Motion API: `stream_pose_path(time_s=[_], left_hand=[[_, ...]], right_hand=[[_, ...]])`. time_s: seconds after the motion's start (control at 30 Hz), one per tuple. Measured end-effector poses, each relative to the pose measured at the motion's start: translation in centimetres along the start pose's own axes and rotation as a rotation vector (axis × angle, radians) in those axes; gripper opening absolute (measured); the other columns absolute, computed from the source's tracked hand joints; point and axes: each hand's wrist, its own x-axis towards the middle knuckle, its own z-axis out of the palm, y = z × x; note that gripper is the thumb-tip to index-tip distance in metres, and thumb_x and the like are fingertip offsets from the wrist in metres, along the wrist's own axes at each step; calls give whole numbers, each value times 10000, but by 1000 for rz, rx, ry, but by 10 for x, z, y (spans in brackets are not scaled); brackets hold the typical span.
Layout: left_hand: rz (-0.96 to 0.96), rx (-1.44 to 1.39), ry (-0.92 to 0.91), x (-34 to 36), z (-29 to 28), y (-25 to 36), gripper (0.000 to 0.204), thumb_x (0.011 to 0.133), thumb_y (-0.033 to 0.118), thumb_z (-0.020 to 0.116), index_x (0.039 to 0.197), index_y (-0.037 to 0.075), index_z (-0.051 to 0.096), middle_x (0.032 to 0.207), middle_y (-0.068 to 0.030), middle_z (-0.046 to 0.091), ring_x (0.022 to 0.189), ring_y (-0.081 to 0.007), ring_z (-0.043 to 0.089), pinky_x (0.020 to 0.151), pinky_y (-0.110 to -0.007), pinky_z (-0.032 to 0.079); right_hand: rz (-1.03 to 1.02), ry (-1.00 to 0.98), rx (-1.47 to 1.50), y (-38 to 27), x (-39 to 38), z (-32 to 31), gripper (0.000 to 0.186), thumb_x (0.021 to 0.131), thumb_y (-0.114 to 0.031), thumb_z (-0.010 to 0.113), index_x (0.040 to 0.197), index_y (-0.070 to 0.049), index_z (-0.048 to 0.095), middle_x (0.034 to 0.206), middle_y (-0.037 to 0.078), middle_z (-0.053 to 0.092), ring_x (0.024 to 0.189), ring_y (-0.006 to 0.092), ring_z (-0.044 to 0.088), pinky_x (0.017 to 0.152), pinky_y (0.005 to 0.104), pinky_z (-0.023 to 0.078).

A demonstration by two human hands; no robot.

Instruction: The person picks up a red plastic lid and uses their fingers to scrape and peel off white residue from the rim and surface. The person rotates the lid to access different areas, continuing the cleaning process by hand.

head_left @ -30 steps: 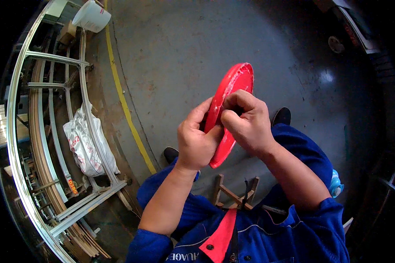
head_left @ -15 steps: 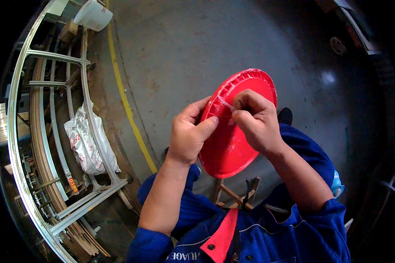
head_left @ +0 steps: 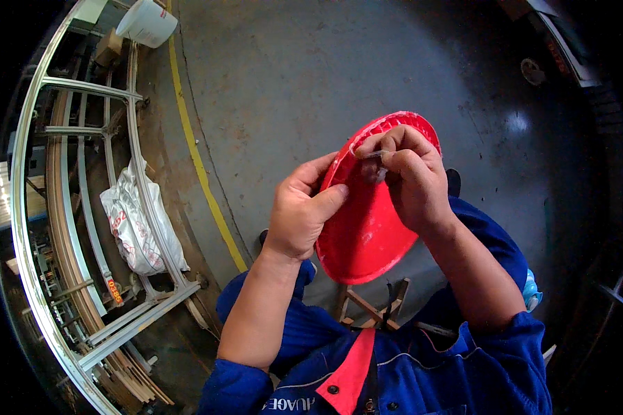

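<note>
Over the grey floor (head_left: 291, 76), left hand (head_left: 296, 216) grips a red lid (head_left: 367, 242); right hand (head_left: 418, 187) pinches a pale strip (head_left: 375, 154) (peeling, I'd guess). Next pull wants steadiness.

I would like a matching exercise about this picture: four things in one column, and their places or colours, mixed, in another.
Things:
1. red lid
2. white bag
3. floor line
4. crossed wooden bars

Descriptions:
A. yellow
B. between the blue trouser legs
C. held by the left hand
D. partly behind a metal bar

Pairs: 1-C; 2-D; 3-A; 4-B
</note>
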Motion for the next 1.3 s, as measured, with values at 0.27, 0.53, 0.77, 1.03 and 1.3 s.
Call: stream_pose_path(time_s=[0.27, 0.53, 0.77, 1.03, 1.3], left_hand=[[21, 120, 33, -3, 3, -1, 426, 932, -60, 632, 1358, -66, 616, 1234, -124, 713, 1089, -170, 689, 1004, -321, 551], [-32, -24, 255, 11, -40, 13, 432, 920, -17, 666, 1345, -66, 613, 1206, -125, 720, 1053, -169, 695, 966, -346, 570], [260, 438, 256, 5, -11, 8, 453, 911, 33, 676, 1341, -84, 596, 1173, -118, 725, 996, -167, 707, 931, -337, 573], [542, 1190, 257, -1, 15, -3, 486, 803, 16, 745, 1281, 2, 658, 1026, -181, 719, 928, -343, 727, 820, -396, 588], [796, 1577, 264, -3, 13, -11, 568, 771, 65, 811, 1301, -33, 632, 872, -132, 644, 780, -316, 676, 663, -416, 570]], right_hand=[[17, -25, -107, -3, 3, -4, 72, 830, -23, 465, 853, -55, 526, 856, 105, 618, 670, 128, 485, 651, 274, 429], [46, 33, 218, -27, -2, -8, 126, 949, -176, 508, 838, -117, 498, 638, -29, 432, 519, 94, 350, 465, 276, 300], [146, 49, -496, -36, -17, -11, 380, 935, -16, 515, 1310, -16, 581, 741, 25, 587, 610, 104, 547, 547, 260, 444], [-27, 7, -673, 0, -21, -4, 217, 902, -64, 668, 1101, 17, 701, 843, 75, 678, 759, 122, 635, 685, 295, 533], [-438, -3, -1112, 4, -24, 5, 251, 788, -85, 820, 1008, -33, 709, 886, 116, 689, 801, 266, 698, 703, 365, 574]])
